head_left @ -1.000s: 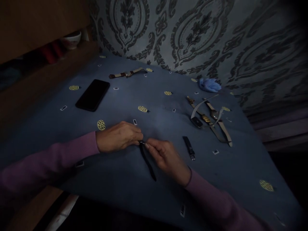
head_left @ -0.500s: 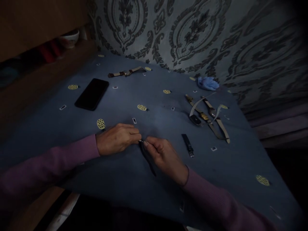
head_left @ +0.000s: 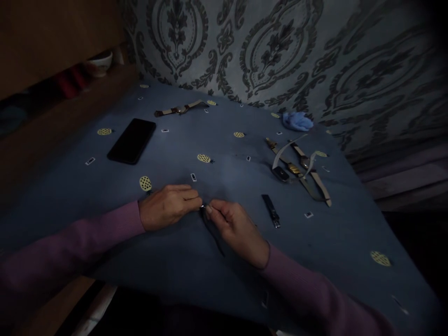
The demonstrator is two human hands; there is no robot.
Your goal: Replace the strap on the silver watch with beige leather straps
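Note:
My left hand (head_left: 170, 205) is closed, thumb and fingers pinched at a small shiny metal bit on the end of a dark watch strap (head_left: 214, 234). My right hand (head_left: 240, 229) pinches the same end from the other side, fingertips almost meeting the left ones. The strap's free length hangs down toward the table's near edge. Whether a watch case is hidden behind the fingers, I cannot make out. Right of my right hand lies a separate short dark strap piece (head_left: 270, 211) with a metal buckle.
Several watches lie to the right, including a dark-faced watch (head_left: 280, 174) and a gold-toned one (head_left: 294, 168). A black phone (head_left: 132, 141) rests at left, with another watch (head_left: 180, 110) behind it. Crumpled blue cloth or plastic (head_left: 297, 121) sits near the wallpapered wall (head_left: 227, 42).
The view has shifted slightly. Both hands keep their pinch on the strap's end, with only a tiny shift in the fingers.

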